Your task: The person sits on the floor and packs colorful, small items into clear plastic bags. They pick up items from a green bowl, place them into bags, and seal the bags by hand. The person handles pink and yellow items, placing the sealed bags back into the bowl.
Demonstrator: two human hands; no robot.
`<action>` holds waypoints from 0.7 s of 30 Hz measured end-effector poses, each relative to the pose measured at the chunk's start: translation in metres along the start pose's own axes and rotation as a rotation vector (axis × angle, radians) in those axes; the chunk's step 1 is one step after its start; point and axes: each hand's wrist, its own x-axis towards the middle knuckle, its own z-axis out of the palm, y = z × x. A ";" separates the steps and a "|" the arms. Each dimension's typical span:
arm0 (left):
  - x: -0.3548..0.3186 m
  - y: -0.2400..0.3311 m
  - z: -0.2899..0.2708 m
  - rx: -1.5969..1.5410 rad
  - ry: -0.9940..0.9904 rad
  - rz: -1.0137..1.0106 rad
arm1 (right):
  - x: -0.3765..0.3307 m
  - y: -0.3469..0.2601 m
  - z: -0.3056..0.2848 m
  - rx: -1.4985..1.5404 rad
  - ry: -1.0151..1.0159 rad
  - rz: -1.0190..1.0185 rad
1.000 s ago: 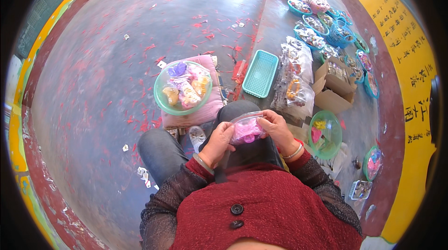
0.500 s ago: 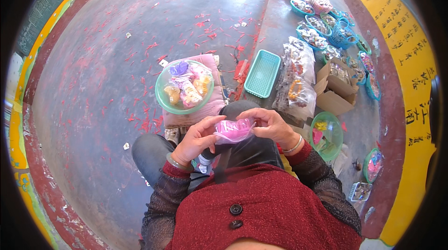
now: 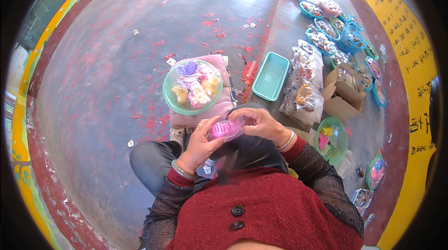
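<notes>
Above my lap, a small clear plastic bag [image 3: 225, 129] with bright pink, ridged contents is held between both hands; what exactly the contents are I cannot make out. My left hand [image 3: 200, 142] grips its left end with thumb and fingers. At the other end, the bag's edge is pinched by my right hand [image 3: 265, 126], thumb against bent fingers. Just beyond my hands, a translucent green bowl [image 3: 173, 105] holds several bagged pieces in purple, white, yellow and pink. It rests on a pink cushion [image 3: 226, 93].
To the right are an empty turquoise basket [image 3: 270, 76], a stack of filled clear bags [image 3: 305, 82], an open cardboard box [image 3: 343, 100] and a green bowl [image 3: 338, 149] with yellow and pink pieces. Several filled baskets [image 3: 322, 40] stand farther back. Red scraps [image 3: 156, 119] litter the floor.
The pink bag has moved slightly left and tilted, its right end raised. My right hand has come closer over its right end. The whole view has shifted a little.
</notes>
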 end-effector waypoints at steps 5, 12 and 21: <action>0.011 -0.032 -0.019 -0.203 0.409 -0.105 | 0.010 0.011 0.002 -0.211 0.231 -0.087; 0.061 -0.088 -0.066 0.462 0.850 -0.096 | 0.005 0.024 0.001 -0.507 0.303 -0.191; 0.088 -0.116 -0.039 0.618 0.963 -0.217 | 0.003 0.028 0.003 -0.517 0.324 -0.308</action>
